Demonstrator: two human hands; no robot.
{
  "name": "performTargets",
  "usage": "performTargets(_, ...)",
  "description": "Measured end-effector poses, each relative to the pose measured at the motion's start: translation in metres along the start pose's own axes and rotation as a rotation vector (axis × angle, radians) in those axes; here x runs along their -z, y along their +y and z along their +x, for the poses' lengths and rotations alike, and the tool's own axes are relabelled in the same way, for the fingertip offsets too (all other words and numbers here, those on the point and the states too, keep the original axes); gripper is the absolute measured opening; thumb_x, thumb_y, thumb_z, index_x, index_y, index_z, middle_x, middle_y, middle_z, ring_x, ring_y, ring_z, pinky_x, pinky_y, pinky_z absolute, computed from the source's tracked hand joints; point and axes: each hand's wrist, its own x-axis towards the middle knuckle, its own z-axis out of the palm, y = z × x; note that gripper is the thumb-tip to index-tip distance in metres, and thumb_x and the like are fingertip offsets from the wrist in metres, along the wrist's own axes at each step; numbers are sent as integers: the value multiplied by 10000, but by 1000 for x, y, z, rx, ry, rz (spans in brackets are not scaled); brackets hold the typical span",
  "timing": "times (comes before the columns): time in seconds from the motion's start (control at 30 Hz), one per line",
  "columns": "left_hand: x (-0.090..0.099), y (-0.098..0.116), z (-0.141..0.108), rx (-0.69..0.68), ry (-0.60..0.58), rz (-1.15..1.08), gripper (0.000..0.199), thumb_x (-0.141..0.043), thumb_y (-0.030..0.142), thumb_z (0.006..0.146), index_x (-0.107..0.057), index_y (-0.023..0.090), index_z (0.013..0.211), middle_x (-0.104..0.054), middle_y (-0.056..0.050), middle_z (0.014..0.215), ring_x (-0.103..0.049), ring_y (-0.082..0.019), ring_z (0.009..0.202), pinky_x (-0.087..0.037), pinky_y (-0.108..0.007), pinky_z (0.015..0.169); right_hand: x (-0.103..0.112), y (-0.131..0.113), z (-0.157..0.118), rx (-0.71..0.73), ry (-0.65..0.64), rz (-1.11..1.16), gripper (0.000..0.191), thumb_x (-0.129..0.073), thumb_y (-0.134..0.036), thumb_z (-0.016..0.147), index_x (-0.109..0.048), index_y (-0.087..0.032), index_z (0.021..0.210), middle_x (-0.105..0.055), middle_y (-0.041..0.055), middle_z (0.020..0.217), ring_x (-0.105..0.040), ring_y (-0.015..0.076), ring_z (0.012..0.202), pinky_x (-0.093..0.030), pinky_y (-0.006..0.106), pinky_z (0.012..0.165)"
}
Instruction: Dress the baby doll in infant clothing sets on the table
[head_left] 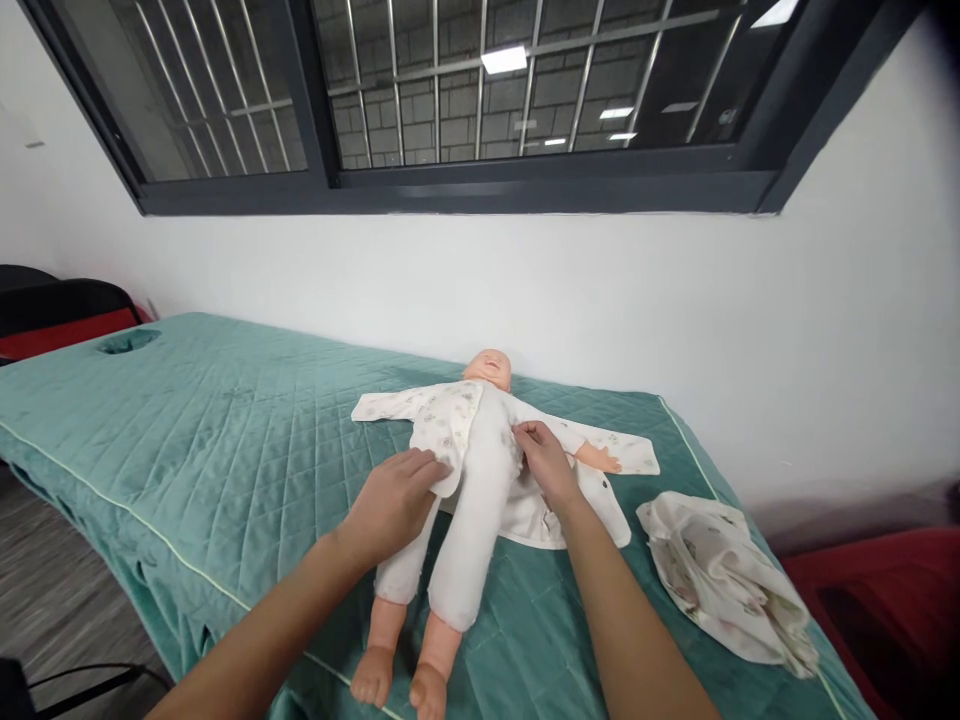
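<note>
A baby doll lies on its back on a green quilted cover, its bare feet toward me. A white patterned shirt is on it, one front panel over its chest and the other spread beside its body. The doll's legs are in white trousers. My left hand is closed on the lower edge of the shirt's left panel. My right hand is pinched at the doll's side; what its fingertips hold is too small to name. A doll hand shows on top of the right sleeve.
A crumpled patterned cloth lies at the right of the green-covered bed. Red chairs stand at the left and right. Behind is a white wall with a barred window.
</note>
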Motion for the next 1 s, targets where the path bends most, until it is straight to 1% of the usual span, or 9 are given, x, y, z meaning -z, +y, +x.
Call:
performTargets(0.1, 14, 7, 14, -49, -219, -65, 172, -463, 229, 959, -629, 228, 1002, -670, -14, 924, -620, -191, 875, -461, -318, 767, 0, 0, 0, 3, 2, 3, 307, -658, -514, 742, -598, -220, 804, -603, -18, 692, -530, 160, 650, -391, 274, 593)
performTargets(0.2, 16, 3, 37, 141, -105, -125, 225, -441, 362, 994, -623, 238, 1039, -664, 0, 907, -624, -169, 835, -461, -297, 742, 0, 1, 0, 9, 6, 5, 291, -654, -501, 746, -596, -221, 796, -610, -15, 705, -539, 162, 669, -402, 272, 605)
performTargets(0.3, 5, -1, 69, 343, 15, -26, 250, -475, 394, 972, -596, 205, 1083, -654, -28, 926, -628, -195, 880, -471, -317, 776, 0, 2, 1, 14, 10, 3, 272, -643, -486, 754, -593, -222, 795, -617, -13, 729, -548, 162, 695, -413, 268, 622)
performTargets(0.43, -14, 3, 109, 450, -107, 127, 354, -506, 462, 938, -552, 168, 1129, -661, -108, 1110, -634, -274, 1030, -487, -364, 810, 0, 3, 1, 6, 8, -8, 283, -633, -500, 756, -583, -224, 792, -598, -20, 694, -532, 159, 661, -406, 266, 591)
performTargets(0.53, -21, 8, 126, 465, -205, 204, 279, -411, 364, 978, -540, 155, 1112, -673, -136, 1105, -661, -290, 980, -486, -366, 761, 0, 3, 1, -1, 5, -17, 278, -627, -498, 760, -577, -228, 797, -580, -28, 673, -520, 155, 638, -402, 265, 575)
performTargets(0.67, -22, 12, 137, 431, -242, 209, 269, -335, 157, 953, -524, 154, 1145, -703, -126, 1018, -683, -258, 891, -466, -331, 710, 0, 3, 0, -13, 1, -27, 263, -617, -496, 774, -569, -239, 796, -559, -38, 654, -514, 155, 625, -400, 262, 565)
performTargets(0.77, -21, 13, 143, 384, -225, 156, 303, -364, 176, 943, -507, 174, 1210, -716, -103, 995, -682, -248, 877, -465, -324, 703, 0, 2, 0, -23, 3, -38, 255, -607, -497, 782, -558, -247, 789, -552, -42, 641, -513, 160, 621, -398, 263, 561)
performTargets(0.87, -17, 11, 157, 331, -202, 174, 270, -383, 226, 949, -551, 182, 1156, -709, -114, 1061, -676, -254, 907, -473, -331, 717, 0, 2, 0, -24, 7, -45, 262, -598, -508, 787, -554, -250, 787, -561, -39, 645, -525, 170, 636, -409, 271, 577)
performTargets(1.0, -15, 15, 189, 279, -174, 217, 330, -272, 201, 988, -583, 173, 1093, -693, -120, 1112, -658, -238, 964, -486, -337, 767, -2, 1, -1, -30, 19, -76, 301, -562, -549, 810, -559, -248, 818, -584, -24, 681, -552, 189, 685, -437, 295, 637)
